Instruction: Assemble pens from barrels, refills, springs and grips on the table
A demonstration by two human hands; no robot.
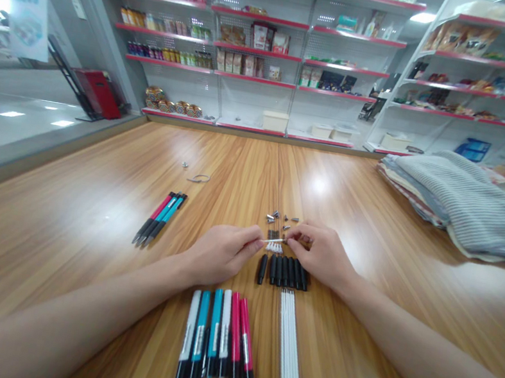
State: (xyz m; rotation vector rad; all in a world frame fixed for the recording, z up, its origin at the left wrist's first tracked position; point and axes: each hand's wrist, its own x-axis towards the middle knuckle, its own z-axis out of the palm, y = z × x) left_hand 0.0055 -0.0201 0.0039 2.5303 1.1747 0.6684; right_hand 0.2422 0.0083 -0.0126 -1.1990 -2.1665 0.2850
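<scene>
Both my hands meet over the middle of the wooden table (369,249). My left hand (220,252) pinches one end of a small white pen part (274,240), and my right hand (320,250) pinches its other end. Just under them lies a row of black pen grips (285,271). Small metal tips and springs (279,218) are scattered just beyond the fingers. Nearer to me lie several pen barrels (219,334) in white, teal and pink, and a bundle of white refills (289,344).
Three assembled pens (160,217) lie to the left, with a small ring and clip (198,177) beyond them. Folded grey and striped cloths (465,200) are stacked at the right. Shop shelves (257,53) line the back wall.
</scene>
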